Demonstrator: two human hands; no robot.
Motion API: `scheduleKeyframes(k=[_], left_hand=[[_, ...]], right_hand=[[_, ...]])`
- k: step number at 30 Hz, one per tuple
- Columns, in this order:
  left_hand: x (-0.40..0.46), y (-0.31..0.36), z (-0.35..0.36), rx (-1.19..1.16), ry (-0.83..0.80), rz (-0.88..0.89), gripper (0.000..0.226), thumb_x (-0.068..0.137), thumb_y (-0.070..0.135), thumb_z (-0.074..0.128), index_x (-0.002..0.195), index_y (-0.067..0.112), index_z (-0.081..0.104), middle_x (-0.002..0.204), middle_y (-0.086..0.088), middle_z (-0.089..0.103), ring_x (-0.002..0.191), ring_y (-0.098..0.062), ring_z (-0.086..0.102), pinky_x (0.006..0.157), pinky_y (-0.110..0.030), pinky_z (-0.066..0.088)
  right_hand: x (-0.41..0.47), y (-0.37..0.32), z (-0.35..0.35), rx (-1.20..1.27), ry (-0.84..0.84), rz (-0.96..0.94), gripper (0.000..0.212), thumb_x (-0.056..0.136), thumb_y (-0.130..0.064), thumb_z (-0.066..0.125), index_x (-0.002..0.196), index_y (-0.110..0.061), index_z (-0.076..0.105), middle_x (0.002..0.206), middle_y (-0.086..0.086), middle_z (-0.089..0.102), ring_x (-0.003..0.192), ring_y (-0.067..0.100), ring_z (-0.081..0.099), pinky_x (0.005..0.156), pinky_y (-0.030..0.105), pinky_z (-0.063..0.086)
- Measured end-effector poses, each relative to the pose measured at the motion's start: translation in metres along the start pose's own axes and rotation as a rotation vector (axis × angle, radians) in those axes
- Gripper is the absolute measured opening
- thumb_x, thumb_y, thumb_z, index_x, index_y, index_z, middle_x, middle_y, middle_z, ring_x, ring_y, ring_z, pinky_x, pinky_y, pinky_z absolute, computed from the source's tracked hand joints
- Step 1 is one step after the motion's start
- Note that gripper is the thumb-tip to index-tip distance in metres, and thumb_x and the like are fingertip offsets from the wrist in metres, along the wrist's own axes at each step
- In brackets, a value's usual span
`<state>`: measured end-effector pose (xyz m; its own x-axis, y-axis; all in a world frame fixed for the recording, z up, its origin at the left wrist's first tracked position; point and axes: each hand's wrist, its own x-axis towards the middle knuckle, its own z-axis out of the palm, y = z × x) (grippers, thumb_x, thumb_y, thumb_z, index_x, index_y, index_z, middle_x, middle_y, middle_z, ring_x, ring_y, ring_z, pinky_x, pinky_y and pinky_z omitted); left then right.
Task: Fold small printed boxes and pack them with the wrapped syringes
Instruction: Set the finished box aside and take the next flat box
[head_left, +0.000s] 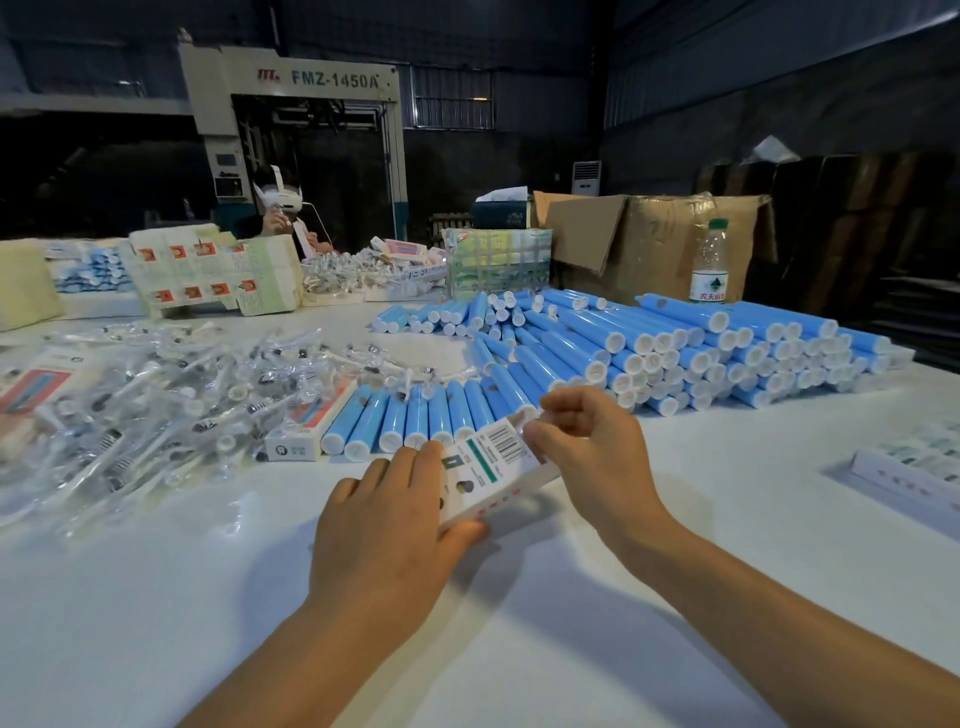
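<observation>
The small printed box (485, 467) is held just above the white surface (156, 623), between the two hands, its long axis running from lower left, near the person, up and away to the right. The left hand (384, 525) cups the near end, with its fingers curled over the top edge and its thumb under the lower side. The right hand (582, 436) works the far end and is the nearer one to that flap: its fingers are bent and pinch the flap beside the barcode. The wrapped syringes (156, 405) lie in a loose heap well off to the left, closer to the left hand, so a reach for one would probably fall to that side once the far end is closed. Both forearms come in low from the bottom edge.
</observation>
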<state>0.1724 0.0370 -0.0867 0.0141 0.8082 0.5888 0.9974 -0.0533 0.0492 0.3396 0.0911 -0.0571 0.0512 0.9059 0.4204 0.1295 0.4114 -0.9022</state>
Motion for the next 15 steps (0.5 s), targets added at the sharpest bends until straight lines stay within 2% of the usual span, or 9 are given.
scheduleKeyframes(k=[2,4,7,9,10,13,15], left_hand=[[0.000,0.001,0.001,0.003,0.001,0.002,0.077,0.081,0.073,0.035,0.142,0.029,0.020,0.136,0.013,0.039,0.120,-0.010,0.039,0.088,-0.026,0.032],[-0.001,0.002,0.001,0.006,0.002,0.011,0.078,0.082,0.072,0.036,0.143,0.028,0.020,0.138,0.011,0.038,0.122,-0.011,0.039,0.089,-0.026,0.032],[-0.001,0.001,0.002,0.011,-0.006,0.020,0.077,0.083,0.071,0.037,0.144,0.027,0.019,0.140,0.011,0.037,0.122,-0.011,0.039,0.090,-0.026,0.032],[0.000,-0.001,0.002,0.011,-0.009,0.010,0.076,0.083,0.071,0.036,0.143,0.028,0.019,0.139,0.011,0.037,0.122,-0.010,0.039,0.090,-0.026,0.032],[0.001,-0.002,0.002,0.011,-0.009,0.004,0.075,0.083,0.071,0.036,0.142,0.028,0.019,0.137,0.012,0.038,0.121,-0.010,0.039,0.090,-0.026,0.033],[0.003,-0.008,0.000,-0.011,-0.007,-0.021,0.070,0.081,0.072,0.037,0.136,0.029,0.026,0.126,0.013,0.044,0.114,-0.011,0.043,0.084,-0.027,0.032],[0.006,-0.012,-0.001,-0.016,-0.006,-0.046,0.069,0.079,0.072,0.037,0.132,0.029,0.030,0.118,0.013,0.046,0.108,-0.012,0.045,0.080,-0.028,0.031]], right_hand=[[-0.003,0.000,0.002,-0.081,0.004,-0.021,0.012,0.082,-0.022,0.071,0.073,-0.024,0.063,0.074,-0.005,0.066,0.074,0.011,0.063,0.070,0.031,0.054],[-0.007,0.002,0.005,-0.172,-0.045,-0.060,0.018,0.089,-0.031,0.061,0.071,-0.027,0.063,0.075,-0.005,0.066,0.080,0.016,0.062,0.079,0.045,0.050],[-0.012,0.004,0.011,-0.216,-0.138,-0.077,0.014,0.096,-0.036,0.047,0.089,-0.039,0.059,0.093,-0.003,0.066,0.101,0.025,0.056,0.088,0.051,0.044],[-0.012,0.004,0.011,-0.222,-0.167,-0.063,0.015,0.096,-0.039,0.043,0.103,-0.042,0.057,0.100,-0.004,0.065,0.108,0.026,0.053,0.091,0.050,0.045],[-0.011,0.004,0.010,-0.213,-0.158,-0.079,0.015,0.096,-0.039,0.043,0.103,-0.044,0.055,0.100,-0.007,0.066,0.108,0.022,0.053,0.091,0.047,0.046],[-0.008,0.001,0.002,-0.202,-0.023,-0.182,0.018,0.094,-0.027,0.050,0.089,-0.043,0.054,0.092,-0.017,0.063,0.094,0.005,0.054,0.084,0.031,0.046],[-0.007,0.001,-0.003,-0.205,0.035,-0.225,0.024,0.091,-0.017,0.056,0.080,-0.038,0.055,0.084,-0.015,0.060,0.081,0.002,0.052,0.074,0.021,0.043]])
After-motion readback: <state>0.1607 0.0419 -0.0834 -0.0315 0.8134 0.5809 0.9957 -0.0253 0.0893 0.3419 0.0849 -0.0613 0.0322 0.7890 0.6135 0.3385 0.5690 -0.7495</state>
